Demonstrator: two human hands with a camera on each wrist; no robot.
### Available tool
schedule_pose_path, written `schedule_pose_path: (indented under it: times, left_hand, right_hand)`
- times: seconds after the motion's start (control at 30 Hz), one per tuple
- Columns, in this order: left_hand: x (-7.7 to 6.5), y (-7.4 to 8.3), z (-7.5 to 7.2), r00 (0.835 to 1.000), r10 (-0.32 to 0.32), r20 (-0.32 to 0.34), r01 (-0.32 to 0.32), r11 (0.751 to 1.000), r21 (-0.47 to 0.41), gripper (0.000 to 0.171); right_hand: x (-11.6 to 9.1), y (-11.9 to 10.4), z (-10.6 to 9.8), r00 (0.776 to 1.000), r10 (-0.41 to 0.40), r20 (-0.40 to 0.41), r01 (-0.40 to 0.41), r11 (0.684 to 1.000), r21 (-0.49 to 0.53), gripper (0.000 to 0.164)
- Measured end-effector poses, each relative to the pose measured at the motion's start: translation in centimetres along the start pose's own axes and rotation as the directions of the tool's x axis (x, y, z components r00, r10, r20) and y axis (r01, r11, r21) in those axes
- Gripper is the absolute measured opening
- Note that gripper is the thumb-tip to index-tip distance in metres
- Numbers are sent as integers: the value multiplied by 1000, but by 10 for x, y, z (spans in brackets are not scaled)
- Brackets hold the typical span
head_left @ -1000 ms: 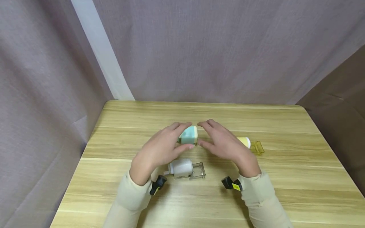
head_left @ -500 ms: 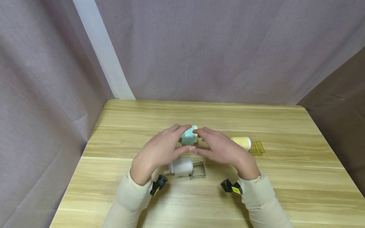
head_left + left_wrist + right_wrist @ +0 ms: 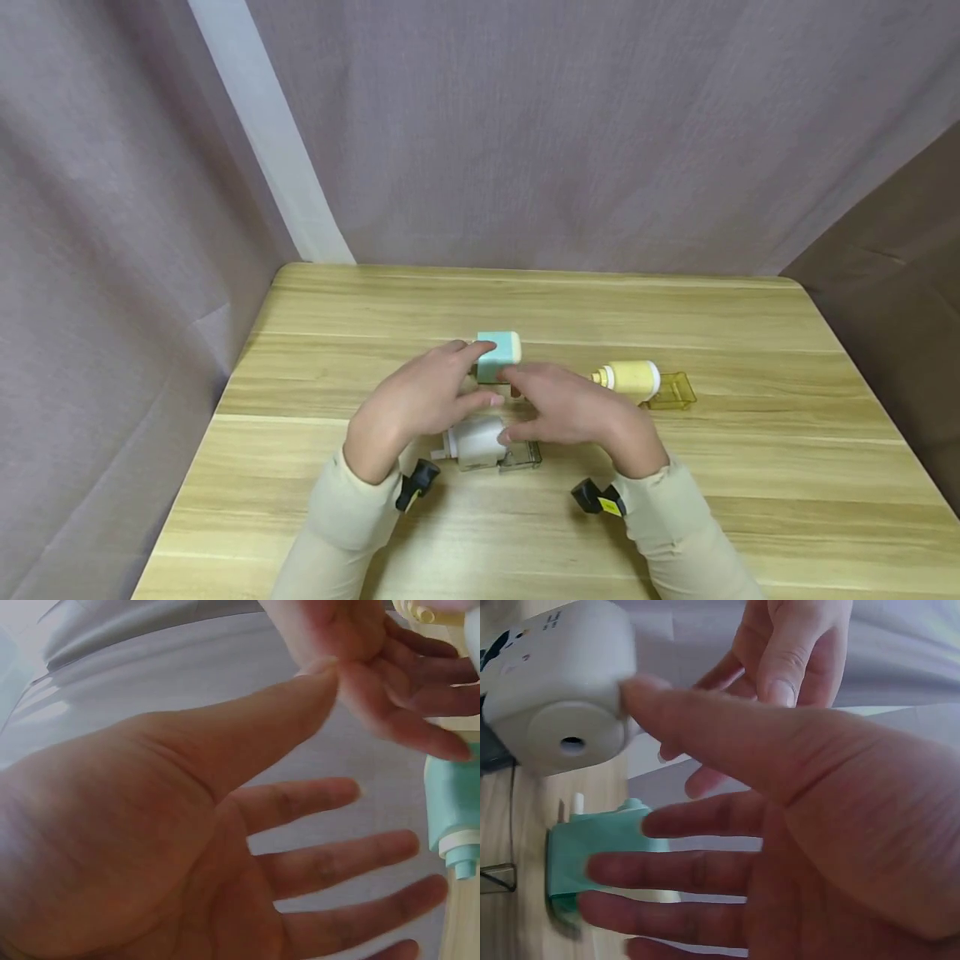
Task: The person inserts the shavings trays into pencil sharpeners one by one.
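Observation:
A turquoise box-shaped thing with a cream end lies at mid-table, a small knob showing on it in the left wrist view. Nearer the person is a white one with a round hole in one face, printed marks and a clear tray-like part; it looks like a crank pencil sharpener. My left hand hovers with spread fingers beside the turquoise thing, overlapping it in the head view. Held over the space between both things, my right hand has its fingers extended and its thumb close to the white one. Neither hand grips anything.
A yellow thing of similar make, with a clear amber tray, lies to the right of the right hand. The wooden table ends at the back against a grey-mauve curtain.
My right hand first moved left toward the left hand, then down toward the person, over the white sharpener's end. More of the yellow thing shows. The left hand has stayed nearly still.

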State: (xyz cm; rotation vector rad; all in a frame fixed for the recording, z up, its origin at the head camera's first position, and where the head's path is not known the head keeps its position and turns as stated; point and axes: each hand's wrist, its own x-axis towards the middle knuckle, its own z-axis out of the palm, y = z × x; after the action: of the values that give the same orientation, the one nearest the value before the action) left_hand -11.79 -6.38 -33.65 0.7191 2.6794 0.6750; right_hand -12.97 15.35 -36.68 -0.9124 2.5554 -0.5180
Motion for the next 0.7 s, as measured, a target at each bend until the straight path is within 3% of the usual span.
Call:
schedule_pose_path:
  times: [0.27, 0.57, 0.7]
  left_hand:
    - [4, 0, 8, 994, -43, 98, 44, 999, -9, 71]
    - [8, 1, 14, 985, -91, 146, 91, 996, 7, 73]
    - [9, 1, 14, 985, -96, 147, 95, 995, 13, 73]
  right_hand:
    - [3, 0, 5, 989, 83, 126, -84, 996, 1, 83]
    - [11, 3, 15, 985, 57, 162, -56, 998, -10, 53]
    - [14, 5, 18, 980, 96, 175, -91, 995, -36, 55]
